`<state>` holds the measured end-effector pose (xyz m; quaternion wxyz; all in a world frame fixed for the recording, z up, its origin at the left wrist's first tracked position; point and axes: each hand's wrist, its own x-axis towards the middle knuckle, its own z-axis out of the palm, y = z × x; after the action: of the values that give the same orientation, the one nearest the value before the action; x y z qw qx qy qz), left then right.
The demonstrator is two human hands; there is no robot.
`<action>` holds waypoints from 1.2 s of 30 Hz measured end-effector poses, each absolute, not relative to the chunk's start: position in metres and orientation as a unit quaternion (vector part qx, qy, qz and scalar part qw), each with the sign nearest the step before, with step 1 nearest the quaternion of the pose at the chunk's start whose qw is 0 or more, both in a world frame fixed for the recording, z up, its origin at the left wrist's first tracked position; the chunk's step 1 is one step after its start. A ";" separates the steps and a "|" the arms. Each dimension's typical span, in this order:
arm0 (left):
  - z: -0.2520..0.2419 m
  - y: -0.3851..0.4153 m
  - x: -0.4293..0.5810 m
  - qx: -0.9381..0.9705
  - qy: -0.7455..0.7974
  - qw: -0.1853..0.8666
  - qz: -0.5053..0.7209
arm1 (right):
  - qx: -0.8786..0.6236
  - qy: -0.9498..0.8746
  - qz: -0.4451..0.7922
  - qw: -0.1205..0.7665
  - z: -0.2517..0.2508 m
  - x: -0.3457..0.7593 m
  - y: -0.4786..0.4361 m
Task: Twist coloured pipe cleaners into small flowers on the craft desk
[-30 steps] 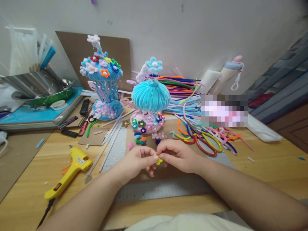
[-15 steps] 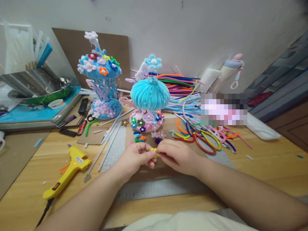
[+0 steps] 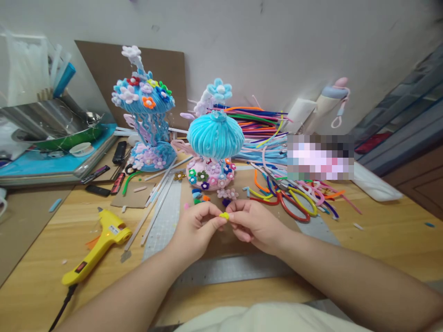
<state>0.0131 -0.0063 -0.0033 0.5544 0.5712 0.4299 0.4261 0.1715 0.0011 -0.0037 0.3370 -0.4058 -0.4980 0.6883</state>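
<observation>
Both hands meet over the cutting mat (image 3: 238, 272) in the middle of the wooden table. My left hand (image 3: 195, 230) and my right hand (image 3: 251, 221) each pinch a small yellow pipe-cleaner piece (image 3: 224, 215) between their fingertips. Just beyond the fingers lie several small pipe-cleaner flowers (image 3: 226, 193). Behind them stands a light blue domed pipe-cleaner mushroom (image 3: 215, 138) on a pink base with flowers. To its left rises a taller blue mushroom (image 3: 143, 106) covered with flowers.
A yellow glue gun (image 3: 97, 246) lies at the left with its cord off the front edge. Loose coloured pipe cleaners (image 3: 294, 198) pile at the right and back. Clear glue sticks (image 3: 157, 203), a brown board (image 3: 104, 78), a metal bowl (image 3: 51, 122) and stacked boards sit left.
The hands have kept pinching and working the yellow piece, shifting slightly away from me. The view has tilted a little; nothing else on the table has moved.
</observation>
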 end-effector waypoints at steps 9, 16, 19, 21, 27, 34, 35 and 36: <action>0.001 -0.001 0.010 0.406 0.400 0.740 0.357 | -0.357 -0.756 0.389 0.388 0.000 0.181 0.003; 0.000 -0.001 0.009 0.376 0.403 0.766 0.330 | -0.312 -0.830 0.290 0.359 -0.001 0.186 0.007; -0.002 -0.002 0.011 0.366 0.398 0.769 0.341 | -0.296 -0.845 0.261 0.361 -0.001 0.185 0.007; -0.004 -0.004 0.012 0.352 0.393 0.772 0.355 | -0.279 -0.855 0.237 0.367 -0.001 0.185 0.007; -0.005 -0.007 0.016 0.326 0.397 0.768 0.383 | -0.258 -0.872 0.193 0.369 -0.003 0.184 0.007; -0.005 -0.005 0.015 0.443 0.430 0.692 0.374 | -0.367 -0.762 0.413 0.337 0.000 0.182 0.004; -0.004 -0.005 0.015 0.463 0.438 0.678 0.366 | -0.378 -0.731 0.470 0.320 0.001 0.182 0.004; -0.003 -0.005 0.015 0.482 0.445 0.663 0.361 | -0.385 -0.699 0.520 0.305 0.003 0.182 0.005</action>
<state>0.0148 -0.0050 -0.0033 0.6635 0.4815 0.4448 0.3607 0.1820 0.0046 0.0028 0.3049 -0.3847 -0.6989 0.5201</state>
